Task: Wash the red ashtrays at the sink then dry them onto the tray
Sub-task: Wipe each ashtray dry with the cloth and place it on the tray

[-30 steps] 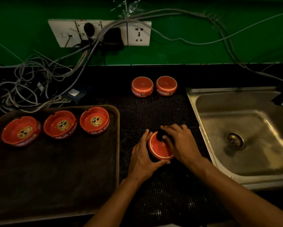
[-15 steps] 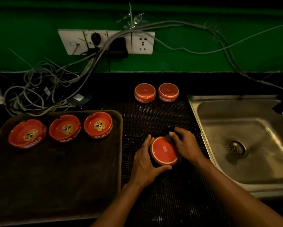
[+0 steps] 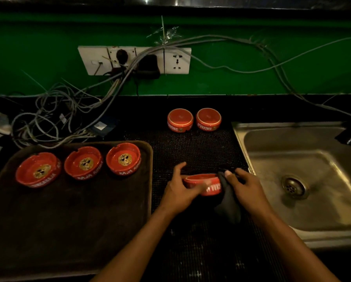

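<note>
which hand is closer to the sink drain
Right. The right hand, holding a dark cloth, sits just left of the sink; the left hand is farther left, beyond the ashtray. Drain.

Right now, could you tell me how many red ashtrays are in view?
6: three upright on the tray, two upturned behind the mat, one in hand.

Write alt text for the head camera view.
A person's left hand holds a red ashtray over a black mat while the right hand wipes it with a dark cloth. Three ashtrays sit upright on the tray at left, two upside down behind, sink at right.
</note>
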